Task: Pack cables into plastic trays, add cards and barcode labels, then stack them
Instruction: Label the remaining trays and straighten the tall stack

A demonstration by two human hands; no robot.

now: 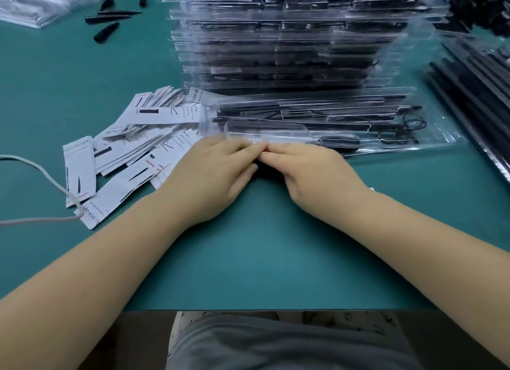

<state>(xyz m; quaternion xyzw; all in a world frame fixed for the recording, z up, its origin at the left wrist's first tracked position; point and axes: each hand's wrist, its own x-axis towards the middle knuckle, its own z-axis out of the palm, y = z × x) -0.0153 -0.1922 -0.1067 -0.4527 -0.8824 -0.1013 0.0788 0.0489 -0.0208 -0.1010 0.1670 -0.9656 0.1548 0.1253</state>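
Clear plastic tray, cables already in, lies flat on bench against the finished stack. Left hand and right hand meet fingertip to fingertip at its near edge, fingers fairly straight, likely pressing it; grip unclear. Cards fanned close left for reach.

Packed tray before tray stack; cards left of tray.

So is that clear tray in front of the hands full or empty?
Full: the tray in front of the hands holds black cables and rods under its clear plastic.
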